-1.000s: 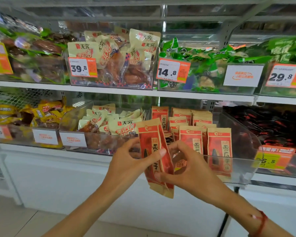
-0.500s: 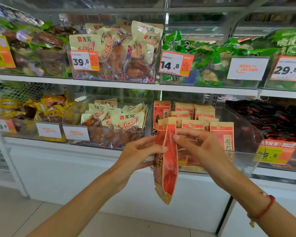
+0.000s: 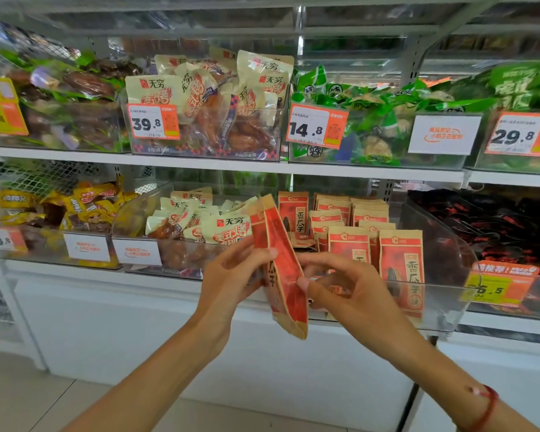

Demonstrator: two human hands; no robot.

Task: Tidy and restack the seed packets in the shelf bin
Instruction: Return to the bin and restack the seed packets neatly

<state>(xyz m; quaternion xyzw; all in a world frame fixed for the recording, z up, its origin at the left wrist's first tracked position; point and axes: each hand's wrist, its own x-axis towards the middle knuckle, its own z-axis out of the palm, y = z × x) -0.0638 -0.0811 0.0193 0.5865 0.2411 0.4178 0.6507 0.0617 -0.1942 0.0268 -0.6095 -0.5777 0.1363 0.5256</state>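
Note:
A small stack of red and tan seed packets (image 3: pixel 282 269) hangs edge-on in front of the lower shelf. My left hand (image 3: pixel 231 277) grips the stack from the left, thumb across its face. My right hand (image 3: pixel 349 288) touches its right side with curled fingertips. Behind them stands the clear shelf bin (image 3: pixel 443 294), holding several more seed packets (image 3: pixel 401 263) upright in rows, the front ones facing out.
Left of it, a clear bin (image 3: pixel 138 254) holds cream snack packs. A bin of dark red packs (image 3: pixel 496 226) lies to the right with a yellow price tag (image 3: pixel 496 286). The upper shelf (image 3: pixel 231 165) carries more bins and price tags. White cabinet below.
The held packets turned from face-on to edge-on and tilted with the top leaning left. My right hand dropped from the stack's top to its lower right side.

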